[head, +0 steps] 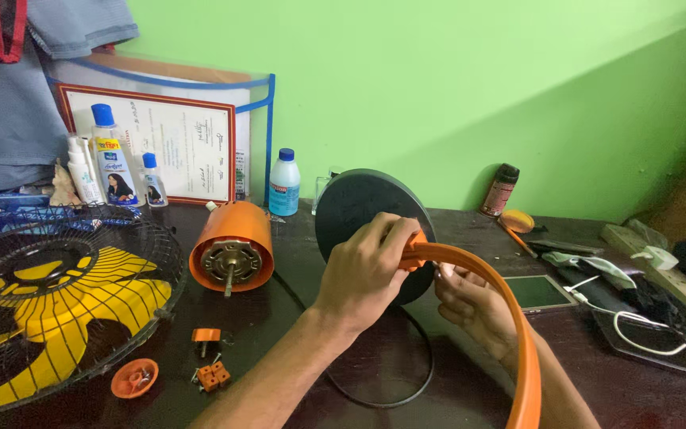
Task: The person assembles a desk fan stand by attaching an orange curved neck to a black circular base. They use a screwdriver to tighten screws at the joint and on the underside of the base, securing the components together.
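Left hand (367, 266) clamped over top of orange curved arm (510, 318), right where it meets black round base (359, 210) standing on edge mid-table. Right hand (466, 302) tucked under arm near joint, fingers curled; exact hold hidden. Orange motor housing (232, 246) just left, shaft facing camera. Fan guard (49, 294) with yellow blades overhangs table's left edge. Bare dark tabletop (359, 357) below wrists. Bottles (283, 183) upright along green wall, contents unclear.
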